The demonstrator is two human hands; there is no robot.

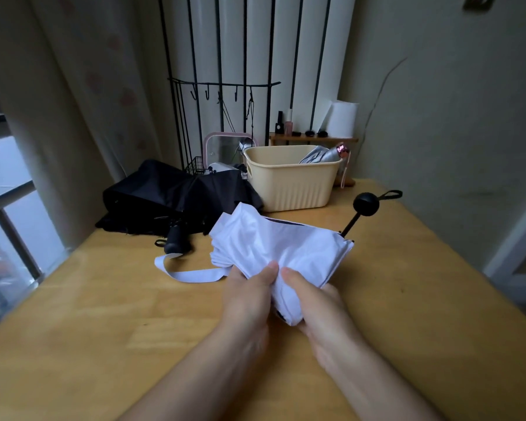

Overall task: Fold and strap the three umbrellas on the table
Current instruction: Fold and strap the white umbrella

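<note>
Wooden table (73, 329), light yellow-brown, fills the lower view; window (9, 208) at far left with a pale curtain (58, 101) hanging beside it. Left rear of the table: black umbrella (152, 196), canopy loose and slumped in a heap, unstrapped, its stubby black handle (175, 241) pointing toward the near side. Just right of that handle, a white strap (189, 274) trails flat across the wood, running back to the white umbrella (274, 241) at centre. That umbrella's canopy is bunched in loose folds and lifted partly off the table. Left hand (249, 296) grips the near left part of the bundle, thumb pressed on top of the cloth, fingers wrapped underneath. Right hand (316, 299) grips just beside it, thumb also on top and nearly touching the other thumb, fingers curled round the cloth's lower end. Behind the bundle stands a cream basket (289, 186), ribbed sides, holding a silver umbrella (322, 154) that leans over its right rim, pink end uppermost. Right of the bundle, the white umbrella's round black knob (366, 203) sticks out on a thin shaft, loop cord attached. At rear, a small shelf (313, 138) carries a paper roll (342, 118).
</note>
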